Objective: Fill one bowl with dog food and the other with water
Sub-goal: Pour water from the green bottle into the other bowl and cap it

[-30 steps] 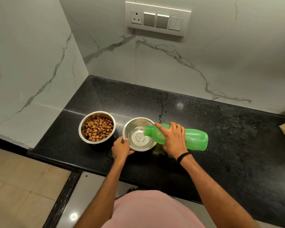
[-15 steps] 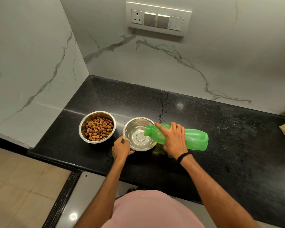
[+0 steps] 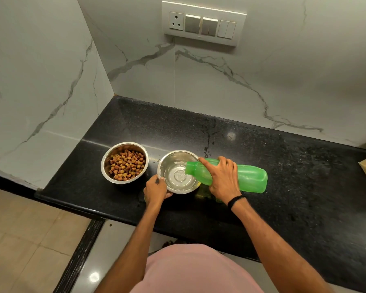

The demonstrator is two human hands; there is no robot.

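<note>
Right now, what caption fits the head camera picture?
Right hand tips a green bottle, pouring water into a steel bowl the left hand steadies, beside a bowl of kibble.

A white switch panel (image 3: 203,23) (socket at its left) sits on the marble wall (image 3: 283,85). Beige floor tiles (image 3: 19,240) lie lower left.

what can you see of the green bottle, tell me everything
The bottle is translucent green plastic, with a narrower neck and a wide, flat-ended body. It is held tipped almost on its side, mouth to the left over the bowl, base to the right above the counter. The right hand grips it round the shoulder. Water seems to pour from its mouth into the bowl. No cap shows on it. Whether it touches the bowl's rim is unclear.
</note>
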